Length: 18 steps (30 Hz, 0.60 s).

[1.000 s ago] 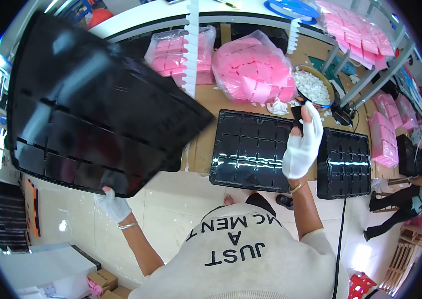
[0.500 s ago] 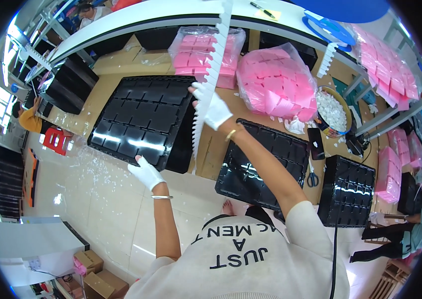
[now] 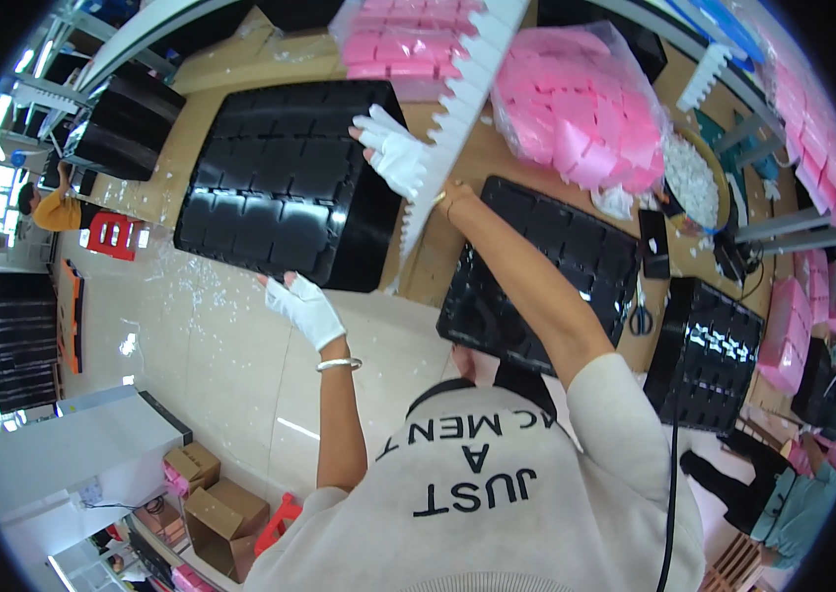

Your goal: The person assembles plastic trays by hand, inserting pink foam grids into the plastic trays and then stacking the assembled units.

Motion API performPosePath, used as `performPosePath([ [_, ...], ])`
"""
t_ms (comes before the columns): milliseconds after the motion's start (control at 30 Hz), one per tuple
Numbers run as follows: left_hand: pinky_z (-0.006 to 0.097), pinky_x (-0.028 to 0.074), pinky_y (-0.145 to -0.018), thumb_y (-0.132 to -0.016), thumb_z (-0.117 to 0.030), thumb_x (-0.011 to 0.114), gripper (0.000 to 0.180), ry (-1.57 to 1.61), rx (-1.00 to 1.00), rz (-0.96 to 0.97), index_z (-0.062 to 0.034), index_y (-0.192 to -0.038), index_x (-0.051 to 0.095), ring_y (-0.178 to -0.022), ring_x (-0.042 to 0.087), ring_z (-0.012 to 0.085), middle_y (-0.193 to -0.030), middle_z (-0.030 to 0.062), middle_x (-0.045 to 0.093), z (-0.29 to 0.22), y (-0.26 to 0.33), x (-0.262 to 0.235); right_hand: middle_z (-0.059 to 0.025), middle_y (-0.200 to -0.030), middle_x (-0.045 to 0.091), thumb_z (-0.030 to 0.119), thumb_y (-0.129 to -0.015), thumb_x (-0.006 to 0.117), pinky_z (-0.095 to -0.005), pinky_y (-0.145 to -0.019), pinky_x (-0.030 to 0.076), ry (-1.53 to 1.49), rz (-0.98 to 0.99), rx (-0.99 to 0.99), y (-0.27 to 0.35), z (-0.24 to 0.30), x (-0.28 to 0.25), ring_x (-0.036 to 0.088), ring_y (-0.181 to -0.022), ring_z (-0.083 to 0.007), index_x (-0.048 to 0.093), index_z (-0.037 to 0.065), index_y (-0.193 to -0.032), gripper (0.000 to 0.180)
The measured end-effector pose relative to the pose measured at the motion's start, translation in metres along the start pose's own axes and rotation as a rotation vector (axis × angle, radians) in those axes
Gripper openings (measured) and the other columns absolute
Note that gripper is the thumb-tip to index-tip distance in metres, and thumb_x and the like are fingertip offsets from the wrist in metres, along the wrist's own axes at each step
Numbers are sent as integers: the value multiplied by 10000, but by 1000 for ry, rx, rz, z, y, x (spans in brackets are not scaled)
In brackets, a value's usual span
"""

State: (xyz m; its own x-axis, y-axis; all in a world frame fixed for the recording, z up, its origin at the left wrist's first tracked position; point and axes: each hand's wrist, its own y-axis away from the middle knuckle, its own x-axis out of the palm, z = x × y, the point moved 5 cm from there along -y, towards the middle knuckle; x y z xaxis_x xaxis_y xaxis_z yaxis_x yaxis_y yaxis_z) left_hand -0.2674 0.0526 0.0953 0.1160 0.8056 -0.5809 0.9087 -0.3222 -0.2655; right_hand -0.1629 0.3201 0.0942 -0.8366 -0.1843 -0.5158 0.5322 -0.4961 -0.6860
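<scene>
A large black plastic tray [image 3: 260, 187] with a gridded upper face and a tall smooth side lies on the cardboard-covered bench, left of centre. My left hand [image 3: 306, 312], in a white glove with bare fingertips, is at its near edge, fingers stretched out. Over the tray's right-hand edge is my right hand [image 3: 393, 153], gloved the same way, fingers extended and apart. A white saw-toothed strip [image 3: 467, 94] hangs in front of my right wrist and hides part of it. Under my right forearm lies a second black gridded tray [image 3: 556, 257].
Bagged pink foam pieces [image 3: 576, 109] stand behind. A tub of white bits [image 3: 694, 183], a phone [image 3: 654, 244], scissors [image 3: 641, 318] and a smaller black tray [image 3: 709, 355] are at right. Co-workers are at far left and lower right. A red stool [image 3: 114, 237] stands left.
My right hand has shifted from behind the toothed strip to the left, over the tray's edge. My left hand stays by the near edge. The whole view has shifted, so the bench appears higher.
</scene>
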Motion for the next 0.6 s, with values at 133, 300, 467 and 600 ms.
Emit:
performPosePath([
  [133,380,427,-1034,-1026,-184,448,460,559,-157,-25,38,-1424,386,-1224,511,318,-1418,221,433,26,34,-8,-73,-1357,585,171,-961,556,-283,-1012,421,-886,-55,551,58,-21,-23,564,-1187,-170,535,76,-1375,425],
  [300,289,486,-879,-961,-35,469,322,168,-42,501,3,-1262,575,-934,617,192,-1160,93,637,66,83,15,-138,-1245,647,279,-964,552,-311,-1000,435,-604,408,690,139,71,-37,613,-1115,-234,557,59,-1345,440],
  [467,277,505,-759,-882,-14,561,310,299,105,903,-8,-1184,632,-800,612,144,-1019,42,686,38,80,55,-37,-827,628,347,-967,559,-306,-791,476,-871,385,712,157,99,-30,598,-812,-174,616,26,-897,333],
  [600,242,498,-672,-826,-88,702,284,240,-37,1520,-11,-1100,689,-757,601,88,-890,12,701,21,116,49,-4,-726,560,418,-947,612,-249,-767,462,-1551,522,878,179,111,-40,569,-763,-122,567,95,-793,361],
])
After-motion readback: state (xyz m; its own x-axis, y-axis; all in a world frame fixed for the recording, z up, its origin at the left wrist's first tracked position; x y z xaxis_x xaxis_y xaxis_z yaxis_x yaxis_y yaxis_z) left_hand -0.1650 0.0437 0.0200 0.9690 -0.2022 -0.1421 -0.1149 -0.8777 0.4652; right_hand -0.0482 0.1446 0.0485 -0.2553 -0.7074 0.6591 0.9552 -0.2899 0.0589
